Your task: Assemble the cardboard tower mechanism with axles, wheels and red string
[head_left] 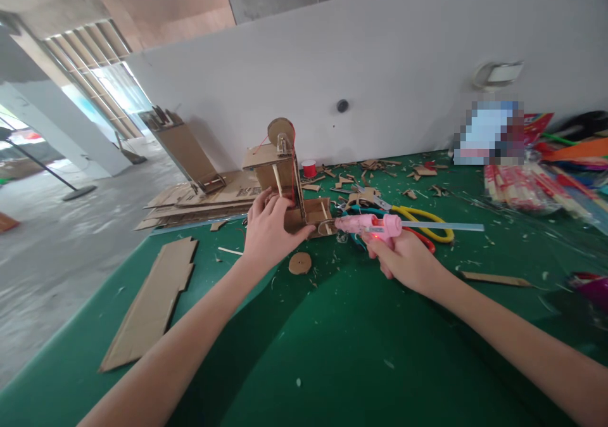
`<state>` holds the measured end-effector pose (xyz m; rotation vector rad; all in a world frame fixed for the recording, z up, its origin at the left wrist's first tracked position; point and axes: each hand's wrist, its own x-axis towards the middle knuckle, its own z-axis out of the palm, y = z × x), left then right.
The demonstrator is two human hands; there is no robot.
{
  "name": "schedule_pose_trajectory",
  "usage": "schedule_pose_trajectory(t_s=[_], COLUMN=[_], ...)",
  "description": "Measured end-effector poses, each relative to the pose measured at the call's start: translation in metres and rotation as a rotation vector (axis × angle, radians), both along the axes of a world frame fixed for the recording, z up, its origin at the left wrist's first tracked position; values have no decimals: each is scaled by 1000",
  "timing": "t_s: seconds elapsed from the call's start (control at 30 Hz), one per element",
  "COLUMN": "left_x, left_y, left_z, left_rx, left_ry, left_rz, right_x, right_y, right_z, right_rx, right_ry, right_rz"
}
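Brown cardboard sheet point(147, 303) lies left of the left hand point(268, 230), on the near side. Left hand: thumb spread away from fingers, fingertips at the lower part of the cardboard model point(291, 177); can't tell if they grip. Model stands just beyond that hand, open tray to its right. Small cardboard disc point(300, 263) sits below the thumb. Pink glue gun point(354, 224): right hand point(408, 259) wrapped round its handle, nozzle at tray's right end. Yellow-handled scissors point(444, 232) just beyond right hand.
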<state>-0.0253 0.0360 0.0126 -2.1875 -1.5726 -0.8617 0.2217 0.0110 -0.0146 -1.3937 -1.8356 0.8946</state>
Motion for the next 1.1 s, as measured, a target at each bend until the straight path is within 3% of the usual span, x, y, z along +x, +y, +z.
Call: schedule_pose_trajectory(t_s=[0.3, 0.7, 1.1], left_x=[23, 20, 20], left_y=[-4, 2, -1], left_z=[-12, -21, -19], left_rx=[87, 128, 106], left_ry=[46, 26, 68], left_rz=[172, 136, 134], right_x=[-1, 0, -1], right_y=[-1, -1, -1], right_z=[1, 0, 0], right_rx=[0, 28, 17], right_ry=[19, 17, -24], right_rz=[6, 25, 29])
